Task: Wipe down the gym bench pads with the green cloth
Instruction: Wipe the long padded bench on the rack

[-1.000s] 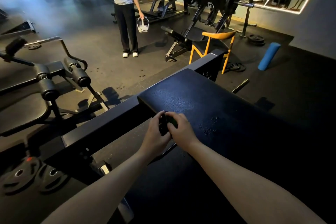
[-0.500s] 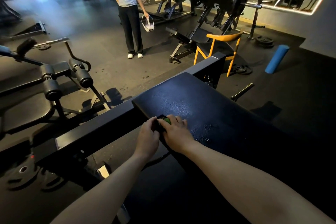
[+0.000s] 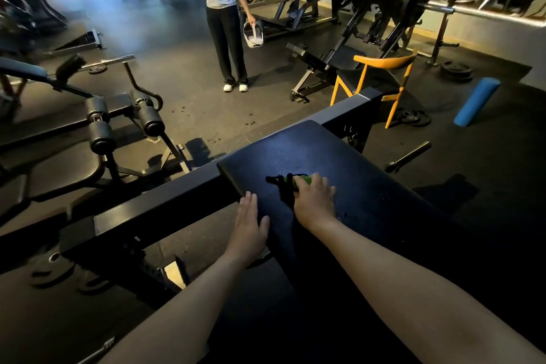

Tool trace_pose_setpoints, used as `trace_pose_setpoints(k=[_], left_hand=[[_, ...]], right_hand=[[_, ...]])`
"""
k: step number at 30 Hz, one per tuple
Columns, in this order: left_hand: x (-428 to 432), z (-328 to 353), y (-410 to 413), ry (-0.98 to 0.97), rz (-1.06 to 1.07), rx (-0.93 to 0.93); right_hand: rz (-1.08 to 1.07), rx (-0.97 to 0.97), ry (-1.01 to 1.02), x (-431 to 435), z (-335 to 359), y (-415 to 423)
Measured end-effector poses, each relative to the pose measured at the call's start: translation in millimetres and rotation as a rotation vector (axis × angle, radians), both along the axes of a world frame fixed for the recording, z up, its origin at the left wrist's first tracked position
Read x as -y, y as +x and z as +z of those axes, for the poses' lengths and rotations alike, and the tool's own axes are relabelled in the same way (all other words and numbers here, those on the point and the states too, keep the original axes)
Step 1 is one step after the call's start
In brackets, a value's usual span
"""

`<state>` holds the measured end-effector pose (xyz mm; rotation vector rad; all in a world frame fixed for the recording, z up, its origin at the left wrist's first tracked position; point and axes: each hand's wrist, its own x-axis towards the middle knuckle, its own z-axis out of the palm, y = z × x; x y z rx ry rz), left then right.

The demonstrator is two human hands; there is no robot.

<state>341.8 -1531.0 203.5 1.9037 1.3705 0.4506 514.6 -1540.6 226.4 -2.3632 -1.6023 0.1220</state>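
Observation:
The black bench pad (image 3: 348, 162) slopes away from me in the middle of the head view, with a few water droplets on it. My right hand (image 3: 314, 201) lies on the pad with the green cloth (image 3: 288, 183) under its fingers; a bright green edge and dark folds of the cloth stick out to the left of the fingertips. My left hand (image 3: 251, 223) lies flat with straight fingers on the pad's near left edge, a short way left of the right hand and apart from the cloth.
A steel frame bar (image 3: 165, 201) runs left of the pad. A roller-pad bench (image 3: 124, 121) stands at left. A person (image 3: 224, 18) holding a white bucket (image 3: 253, 35) stands ahead. An orange chair (image 3: 381, 83), a blue foam roller (image 3: 477, 102) and weight plates (image 3: 456, 69) lie at the right.
Both hands held the bunched cloth together at the pad's edge. Now my left hand has let go and lies flat on the edge, while my right hand has pushed the cloth further onto the pad.

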Motion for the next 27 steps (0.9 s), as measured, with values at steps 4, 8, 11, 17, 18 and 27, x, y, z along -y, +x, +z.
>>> trace_pose_setpoints(k=[4, 8, 11, 17, 18, 27], left_hand=[[-4, -5, -3, 0.023, 0.009, 0.060], [-10, -3, 8, 0.113, 0.053, -0.060], [1, 5, 29, 0.124, -0.014, -0.056], [4, -7, 35, 0.134, -0.056, -0.129], [3, -7, 34, 0.134, -0.066, -0.134], [3, -6, 33, 0.138, -0.079, -0.177]], right_hand=[[0.312, -0.110, 0.040, 4, 0, -33], [0.355, -0.023, -0.030, 8, -4, -22], [0.291, 0.026, -0.009, 9, -6, 2], [0.039, 0.026, 0.003, 7, -6, 52], [-0.008, 0.029, -0.012, 6, -5, 59], [0.242, -0.149, 0.014, 8, 2, 17]])
